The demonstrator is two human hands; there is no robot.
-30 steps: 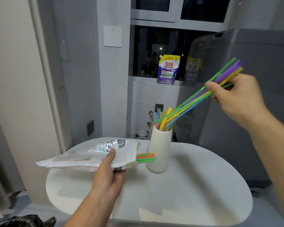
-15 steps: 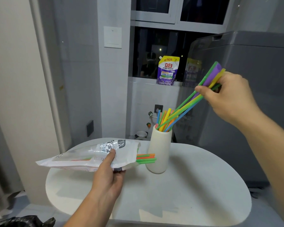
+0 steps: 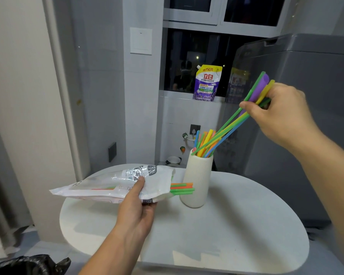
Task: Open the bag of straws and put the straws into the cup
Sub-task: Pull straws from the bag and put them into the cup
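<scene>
A tall white cup (image 3: 197, 179) stands on the round white table (image 3: 236, 225), with several coloured straws (image 3: 204, 140) upright in it. My right hand (image 3: 280, 118) grips the upper end of a bundle of long straws (image 3: 232, 124) that slants down to the left, its lower tips inside the cup's mouth. My left hand (image 3: 136, 207) holds the white plastic straw bag (image 3: 115, 183) flat above the table, left of the cup. Green and orange straw ends (image 3: 182, 189) stick out of the bag's open right end, just in front of the cup.
A grey appliance (image 3: 306, 126) stands close behind and right of the table. A purple detergent pouch (image 3: 207, 83) sits on the window ledge behind the cup. A black plastic bag (image 3: 28, 264) lies at the lower left, and a wall stands to the left.
My right hand has come down and to the left with the straw bundle, sliding its lower tips deeper into the cup. The left hand and bag have stayed put.
</scene>
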